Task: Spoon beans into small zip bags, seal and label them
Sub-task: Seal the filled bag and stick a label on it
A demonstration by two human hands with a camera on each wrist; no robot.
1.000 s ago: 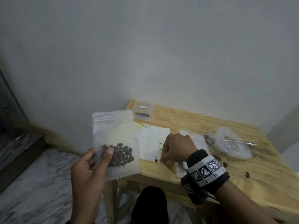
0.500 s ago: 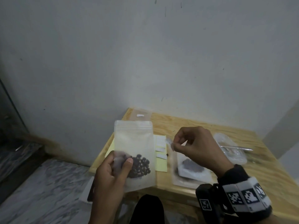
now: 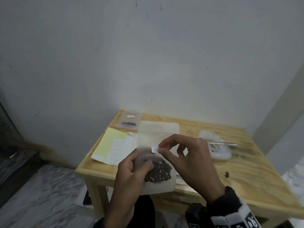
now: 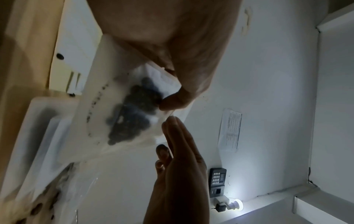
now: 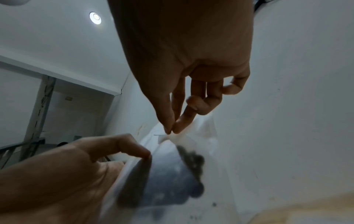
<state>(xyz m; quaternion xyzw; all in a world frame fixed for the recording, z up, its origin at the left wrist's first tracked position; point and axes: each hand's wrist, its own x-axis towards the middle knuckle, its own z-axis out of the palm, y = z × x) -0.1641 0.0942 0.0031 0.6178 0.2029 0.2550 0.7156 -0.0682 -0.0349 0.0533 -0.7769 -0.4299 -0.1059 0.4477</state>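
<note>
My left hand (image 3: 139,168) grips a frosted zip bag (image 3: 158,134) upright by its lower left side, thumb over the dark beans (image 3: 160,171) gathered at its bottom. My right hand (image 3: 158,149) pinches a small white label (image 3: 154,148) between thumb and forefinger, right at the bag's front face. In the right wrist view the label (image 5: 164,137) sits under the pinching fingertips (image 5: 169,128), against the bag (image 5: 172,166). The left wrist view shows the bag (image 4: 122,109) with its beans (image 4: 132,112) from behind.
A small wooden table (image 3: 246,175) stands below the hands. On it lie a yellow label sheet (image 3: 115,145), a labelled bag of beans (image 3: 129,122) at the far left corner, a clear plastic bag with a spoon (image 3: 222,143), and loose beans (image 3: 227,174).
My right hand peeled a label off the sheet, lifted it and brought it left to the bag's front. My left hand moved the bag right, over the table.
</note>
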